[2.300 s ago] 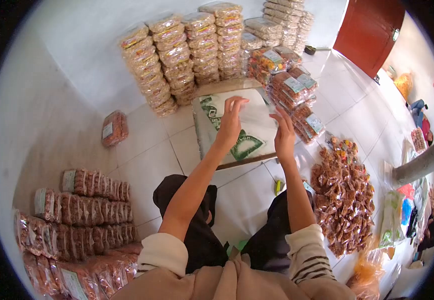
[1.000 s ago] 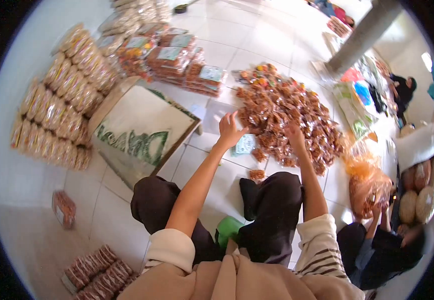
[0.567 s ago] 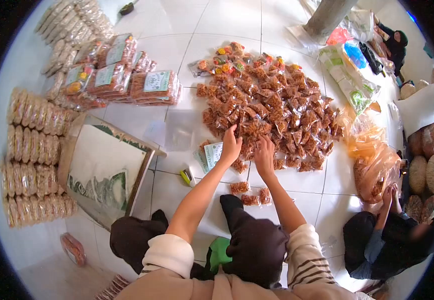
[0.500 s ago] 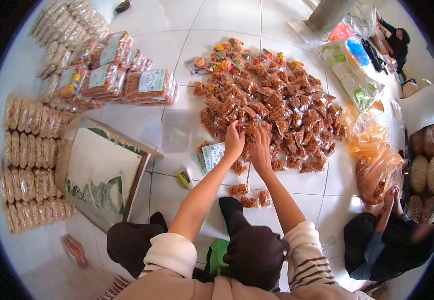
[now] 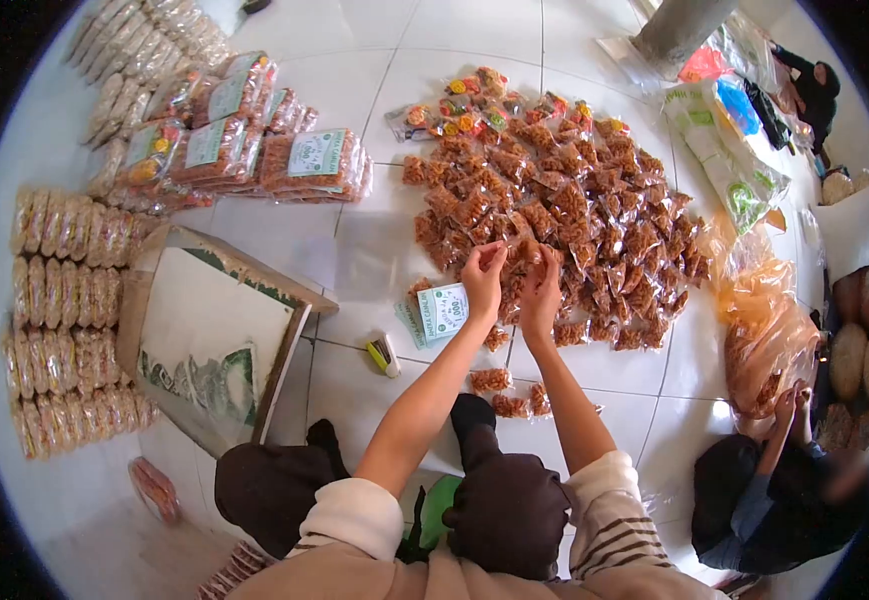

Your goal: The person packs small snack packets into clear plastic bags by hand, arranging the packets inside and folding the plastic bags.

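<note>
A large heap of small clear packets of brown snack (image 5: 594, 200) covers the floor in front of me. Both hands are at its near edge, close together. My left hand (image 5: 482, 280) is closed in a pinch at its fingertips, on a small snack packet as far as can be seen. My right hand (image 5: 541, 290) has its fingers bent round the same spot, closed on a packet partly hidden by the fingers. Green-and-white printed labels (image 5: 446, 310) lie just left of my left wrist. A yellow-green stapler (image 5: 383, 356) is on the tiles below them.
A low table (image 5: 214, 330) stands at the left, beside stacked snack bags (image 5: 69, 305). Labelled packs (image 5: 314, 163) are piled behind it. Loose packets (image 5: 491, 380) lie near my foot. At the right, a co-worker (image 5: 784, 490) sits by an orange plastic bag (image 5: 764, 350); another person is farther back.
The view has swung from the low table to the snack heap. My hands have come together at the heap's near edge and now pinch there, slightly raised.
</note>
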{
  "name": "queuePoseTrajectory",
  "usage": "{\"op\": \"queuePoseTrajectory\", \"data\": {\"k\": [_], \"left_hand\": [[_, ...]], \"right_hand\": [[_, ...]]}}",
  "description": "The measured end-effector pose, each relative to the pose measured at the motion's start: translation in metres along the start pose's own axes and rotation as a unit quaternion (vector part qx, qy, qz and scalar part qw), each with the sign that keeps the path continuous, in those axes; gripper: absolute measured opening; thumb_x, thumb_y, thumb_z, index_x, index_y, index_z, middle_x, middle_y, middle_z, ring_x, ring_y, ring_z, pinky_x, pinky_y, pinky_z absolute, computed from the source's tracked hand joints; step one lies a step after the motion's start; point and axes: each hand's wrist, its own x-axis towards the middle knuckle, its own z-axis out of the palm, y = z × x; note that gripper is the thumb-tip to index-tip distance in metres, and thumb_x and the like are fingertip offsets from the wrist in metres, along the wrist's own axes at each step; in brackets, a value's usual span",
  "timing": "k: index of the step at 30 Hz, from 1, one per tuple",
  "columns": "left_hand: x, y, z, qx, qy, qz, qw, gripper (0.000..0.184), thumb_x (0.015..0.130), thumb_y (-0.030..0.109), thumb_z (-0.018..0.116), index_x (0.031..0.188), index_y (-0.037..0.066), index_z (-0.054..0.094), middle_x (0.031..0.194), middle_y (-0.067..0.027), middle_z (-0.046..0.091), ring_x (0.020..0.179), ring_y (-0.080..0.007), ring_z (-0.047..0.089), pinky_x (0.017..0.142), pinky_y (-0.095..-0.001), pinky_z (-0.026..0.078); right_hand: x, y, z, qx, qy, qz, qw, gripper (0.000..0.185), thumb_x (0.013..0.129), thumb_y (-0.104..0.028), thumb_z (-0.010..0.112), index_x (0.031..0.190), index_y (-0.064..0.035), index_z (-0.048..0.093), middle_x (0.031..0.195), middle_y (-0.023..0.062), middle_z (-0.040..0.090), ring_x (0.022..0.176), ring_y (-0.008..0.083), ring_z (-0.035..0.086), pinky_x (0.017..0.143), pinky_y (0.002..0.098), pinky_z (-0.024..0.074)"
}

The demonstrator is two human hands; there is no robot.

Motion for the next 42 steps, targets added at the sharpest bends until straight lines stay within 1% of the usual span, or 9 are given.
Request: {"op": "queuePoseTrajectory", "data": {"k": [10, 12, 16, 18, 21, 29, 35, 39, 42], "left_hand": [[-0.064, 0.149, -0.066, -0.364, -0.097, -0.037, 0.926, 0.024, 0.082, 0.018, 0.048, 0.104, 0.011, 0.041, 0.105, -0.0072, 0.053, 0.096, -0.0206, 0.052, 0.084, -0.0348, 0.043], [-0.076, 0.185, -0.088, -0.384, -0.096, -0.007, 0.918, 0.026, 0.081, 0.017, 0.047, 0.105, 0.011, 0.040, 0.106, -0.0064, 0.053, 0.095, -0.0195, 0.053, 0.083, -0.0339, 0.044], [-0.102, 0.244, -0.154, -0.305, -0.129, 0.060, 0.942, 0.028, 0.081, 0.017, 0.045, 0.109, 0.013, 0.043, 0.103, -0.0028, 0.054, 0.090, -0.0158, 0.053, 0.078, -0.0320, 0.045], [-0.114, 0.262, -0.198, -0.312, -0.220, 0.065, 0.922, 0.025, 0.084, 0.021, 0.043, 0.108, 0.013, 0.045, 0.096, -0.0026, 0.053, 0.086, -0.0157, 0.053, 0.068, -0.0339, 0.044], [-0.165, 0.305, -0.248, -0.309, -0.150, 0.065, 0.937, 0.021, 0.087, 0.021, 0.039, 0.105, 0.013, 0.047, 0.096, -0.0043, 0.053, 0.088, -0.0173, 0.052, 0.070, -0.0361, 0.044], [-0.204, 0.300, -0.356, -0.371, -0.125, 0.134, 0.910, 0.033, 0.087, 0.019, 0.043, 0.118, 0.016, 0.034, 0.098, -0.0099, 0.050, 0.092, -0.0263, 0.051, 0.078, -0.0457, 0.042], [-0.209, 0.293, -0.393, -0.259, -0.090, 0.115, 0.955, 0.051, 0.088, 0.028, 0.046, 0.130, 0.020, 0.018, 0.106, -0.0082, 0.046, 0.091, -0.0217, 0.051, 0.074, -0.0399, 0.043], [-0.203, 0.282, -0.414, -0.288, -0.126, 0.022, 0.949, 0.043, 0.089, 0.030, 0.043, 0.128, 0.020, 0.027, 0.101, -0.0087, 0.050, 0.085, -0.0189, 0.054, 0.073, -0.0392, 0.043], [-0.194, 0.274, -0.419, -0.250, 0.030, -0.022, 0.968, 0.043, 0.085, 0.042, 0.049, 0.116, 0.014, 0.041, 0.101, -0.0098, 0.053, 0.088, -0.0218, 0.054, 0.076, -0.0383, 0.043]], "right_hand": [[-0.047, -0.148, -0.015, 0.453, -0.108, -0.092, 0.880, 0.038, 0.084, 0.001, 0.042, 0.121, -0.0007, 0.037, 0.115, 0.0094, 0.046, 0.107, 0.0177, 0.046, 0.088, 0.0253, 0.0375], [-0.064, -0.187, -0.015, 0.310, -0.144, -0.146, 0.928, 0.039, 0.083, 0.001, 0.044, 0.121, -0.0001, 0.037, 0.116, 0.0099, 0.045, 0.108, 0.0167, 0.044, 0.090, 0.0272, 0.0374], [-0.115, -0.253, 0.006, 0.068, -0.229, -0.450, 0.861, 0.054, 0.073, 0.004, 0.055, 0.123, -0.0060, 0.039, 0.126, 0.0139, 0.038, 0.113, 0.0295, 0.042, 0.095, 0.0337, 0.0352], [-0.143, -0.277, 0.019, 0.093, -0.298, -0.474, 0.824, 0.059, 0.069, 0.000, 0.062, 0.122, -0.0069, 0.039, 0.128, 0.0146, 0.034, 0.114, 0.0331, 0.040, 0.094, 0.0362, 0.0366], [-0.183, -0.308, 0.034, 0.090, -0.371, -0.524, 0.761, 0.067, 0.063, -0.006, 0.071, 0.121, -0.0069, 0.037, 0.122, 0.0150, 0.038, 0.112, 0.0341, 0.042, 0.089, 0.0370, 0.0417], [-0.260, -0.315, 0.106, 0.114, -0.424, -0.529, 0.726, 0.055, 0.071, -0.001, 0.066, 0.118, -0.0021, 0.037, 0.114, 0.0150, 0.048, 0.105, 0.0241, 0.051, 0.087, 0.0335, 0.0445], [-0.286, -0.306, 0.138, 0.137, -0.484, -0.488, 0.713, 0.056, 0.070, 0.000, 0.065, 0.117, -0.0014, 0.036, 0.114, 0.0178, 0.046, 0.104, 0.0300, 0.050, 0.084, 0.0353, 0.0440], [-0.284, -0.287, 0.152, 0.108, -0.479, -0.460, 0.740, 0.048, 0.070, 0.000, 0.065, 0.112, -0.0020, 0.040, 0.106, 0.0164, 0.054, 0.096, 0.0262, 0.056, 0.080, 0.0330, 0.0459], [-0.282, -0.271, 0.164, 0.146, -0.438, -0.424, 0.779, 0.042, 0.071, 0.000, 0.064, 0.107, -0.0016, 0.044, 0.094, 0.0126, 0.059, 0.084, 0.0204, 0.060, 0.076, 0.0297, 0.0473]]}}
